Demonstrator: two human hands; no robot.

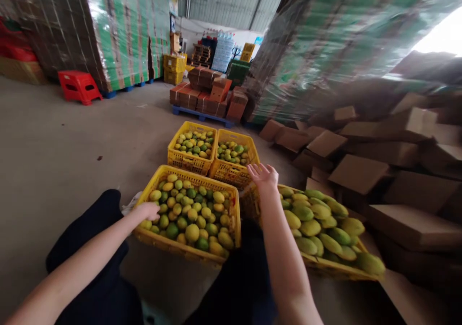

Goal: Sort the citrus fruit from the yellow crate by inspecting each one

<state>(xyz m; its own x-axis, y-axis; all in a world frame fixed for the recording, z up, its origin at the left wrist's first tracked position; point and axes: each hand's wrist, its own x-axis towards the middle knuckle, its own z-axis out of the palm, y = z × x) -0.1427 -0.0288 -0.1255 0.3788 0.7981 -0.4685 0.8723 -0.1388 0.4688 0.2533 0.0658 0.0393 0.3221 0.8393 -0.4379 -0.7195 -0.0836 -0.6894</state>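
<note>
At the left of the frame, beyond a dark-trousered knee, a red stool point(80, 87) stands on the floor. The left hand point(148, 211) reaches over the left rim of the front crate point(169, 247) at lower centre; its fingers point down at the small yellow and green fruit point(192, 215), but their tips are hard to make out, so whether they grasp a piece cannot be told. That crate looks well filled.

Behind it, at the middle of the frame, stand the back left crate point(189, 163) and the back right crate point(227, 172), both bearing similar fruit. The right hand point(265, 175) is raised just right of centre, palm up, fingers spread and holding nothing.

Right of the forearm, the right crate point(317, 266) is heaped with larger, longer fruit point(321, 212). The work seems well under way, with big and small pieces lying apart; how much is left cannot be judged, as the lower layers are hidden. The forearm covers part of the right crate's left end, and a leg blocks the front crate's near right corner. Brown cartons point(358, 174) at far right blur and run off the edge.
</note>
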